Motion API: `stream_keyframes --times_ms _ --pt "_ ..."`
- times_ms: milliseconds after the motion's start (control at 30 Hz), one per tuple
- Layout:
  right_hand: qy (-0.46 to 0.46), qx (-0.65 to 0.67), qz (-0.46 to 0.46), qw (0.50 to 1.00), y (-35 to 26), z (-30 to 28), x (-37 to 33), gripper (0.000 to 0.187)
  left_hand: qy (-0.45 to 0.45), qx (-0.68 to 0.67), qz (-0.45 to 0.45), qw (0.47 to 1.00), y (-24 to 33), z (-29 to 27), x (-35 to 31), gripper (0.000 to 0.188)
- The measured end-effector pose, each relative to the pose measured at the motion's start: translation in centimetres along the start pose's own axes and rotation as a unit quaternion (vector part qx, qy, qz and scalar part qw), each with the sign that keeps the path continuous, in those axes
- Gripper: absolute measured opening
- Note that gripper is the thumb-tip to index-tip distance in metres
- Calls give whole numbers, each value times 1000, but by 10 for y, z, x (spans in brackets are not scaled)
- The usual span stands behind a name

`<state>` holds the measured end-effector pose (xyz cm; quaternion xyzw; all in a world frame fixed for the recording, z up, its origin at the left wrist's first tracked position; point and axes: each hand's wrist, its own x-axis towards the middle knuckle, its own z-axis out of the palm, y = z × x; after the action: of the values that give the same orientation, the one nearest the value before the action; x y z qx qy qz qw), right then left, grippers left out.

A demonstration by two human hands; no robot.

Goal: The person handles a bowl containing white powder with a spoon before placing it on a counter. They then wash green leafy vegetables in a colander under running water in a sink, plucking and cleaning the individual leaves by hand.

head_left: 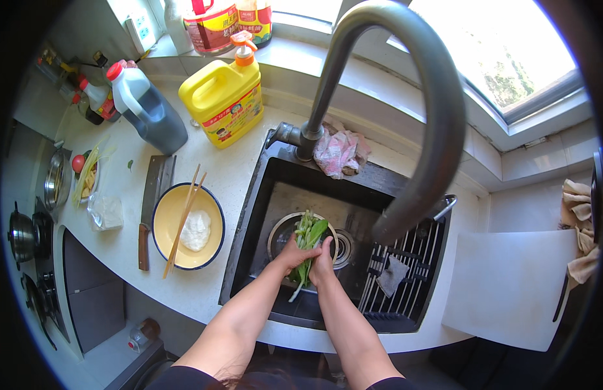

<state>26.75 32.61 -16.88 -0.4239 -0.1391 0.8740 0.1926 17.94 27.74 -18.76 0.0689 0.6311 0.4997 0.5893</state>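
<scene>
A bunch of leafy greens [310,227] is gathered between my two hands over the sink [285,179]. My left hand [290,256] is closed around the bunch from the left. On its right side my right hand [322,261] grips the same greens, thumb pointing up. Pale stems hang down below the hands toward me. Underneath is a round metal bowl [273,239], partly covered by the greens and hands. The drain [344,250] shows just right of the bowl. Arching above the sink, a dark gooseneck faucet [444,130] has its spout to the right of my hands.
A wire rack [412,266] with a grey cloth [393,275] fills the sink's right side. Left of the sink sit an enamel bowl [164,227] of white dough with chopsticks [184,221], a cleaver [157,185] and a yellow jug [230,107]. A white board [503,286] stands right.
</scene>
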Motion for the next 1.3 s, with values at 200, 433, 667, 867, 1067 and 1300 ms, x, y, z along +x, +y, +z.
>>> stream_keyframes --times_ms 200,433,667,867,1067,1300 --pt "-60 -51 -44 996 -41 42 -60 90 -4 22 181 983 44 20 -45 82" --pt "-126 -98 -116 980 -65 74 -96 90 -51 -35 229 971 96 32 -88 78" --pt "-166 -101 -149 970 -71 89 -118 89 -71 -49 253 964 115 33 -111 67" --pt "-164 -168 -242 942 -74 99 -128 81 -43 -20 278 959 122 40 -119 61" --pt "-115 -89 -195 970 -71 114 -143 77 33 12 297 954 116 38 -114 58" --pt "-113 -71 -200 971 -64 100 -135 80 46 16 319 946 114 40 -119 54"
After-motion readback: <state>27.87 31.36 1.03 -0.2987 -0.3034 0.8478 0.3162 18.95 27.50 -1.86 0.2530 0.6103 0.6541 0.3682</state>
